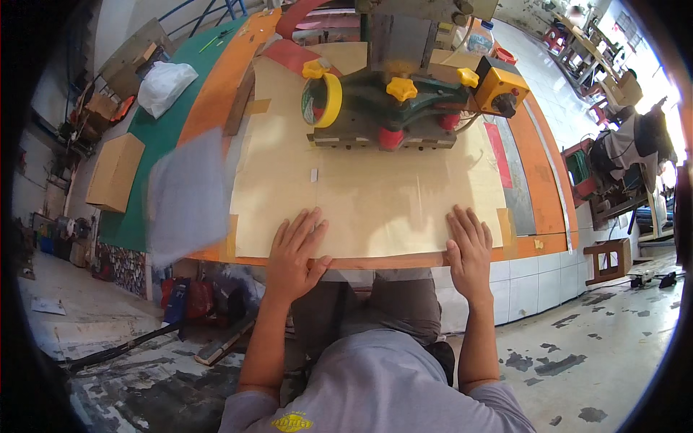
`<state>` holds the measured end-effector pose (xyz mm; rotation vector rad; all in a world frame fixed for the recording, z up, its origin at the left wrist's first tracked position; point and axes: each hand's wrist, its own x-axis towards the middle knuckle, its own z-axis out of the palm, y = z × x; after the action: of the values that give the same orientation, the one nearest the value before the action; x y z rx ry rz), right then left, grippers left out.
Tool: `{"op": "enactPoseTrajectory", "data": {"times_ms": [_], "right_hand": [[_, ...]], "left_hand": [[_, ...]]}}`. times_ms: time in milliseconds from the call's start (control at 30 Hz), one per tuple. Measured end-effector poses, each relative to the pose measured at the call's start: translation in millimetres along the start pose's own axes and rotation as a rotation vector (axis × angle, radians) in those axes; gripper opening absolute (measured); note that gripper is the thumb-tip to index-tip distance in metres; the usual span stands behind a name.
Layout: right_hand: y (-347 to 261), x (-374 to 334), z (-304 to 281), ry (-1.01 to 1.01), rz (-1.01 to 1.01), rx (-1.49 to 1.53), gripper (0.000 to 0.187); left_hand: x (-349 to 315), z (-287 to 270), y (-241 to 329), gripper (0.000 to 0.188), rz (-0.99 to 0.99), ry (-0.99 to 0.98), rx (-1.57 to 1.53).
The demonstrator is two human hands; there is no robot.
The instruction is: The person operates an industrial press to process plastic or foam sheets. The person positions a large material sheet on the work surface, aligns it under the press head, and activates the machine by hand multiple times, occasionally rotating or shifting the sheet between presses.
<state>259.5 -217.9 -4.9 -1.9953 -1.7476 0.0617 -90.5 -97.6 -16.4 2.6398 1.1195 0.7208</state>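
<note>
We rest our left hand (294,249) and right hand (469,245) well apart on the front corners of the cream sheet (375,209), both flat and holding nothing, fingers stretched out and thumbs spread. The sheet lies before us on the orange bench (540,169), its far part running beneath the machine (390,94), with a small white piece (314,175) on it between us and the yellow tape roll (334,102). To our left, a translucent sheet (186,202) overlaps the green mat (130,229), near a box (117,172).
</note>
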Motion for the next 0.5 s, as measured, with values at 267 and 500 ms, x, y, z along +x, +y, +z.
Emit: {"op": "enactPoseTrajectory", "data": {"times_ms": [267, 500], "right_hand": [[27.0, -29.3, 9.8, 0.13, 0.002, 0.054, 0.049], [88.2, -71.1, 96.9, 0.6, -0.07, -0.117, 0.053]], "left_hand": [[-34.5, 6.0, -7.8, 0.059, -0.051, 0.097, -0.015], [-108.5, 74.9, -52.9, 0.059, -0.16, 0.403, 0.294]]}}
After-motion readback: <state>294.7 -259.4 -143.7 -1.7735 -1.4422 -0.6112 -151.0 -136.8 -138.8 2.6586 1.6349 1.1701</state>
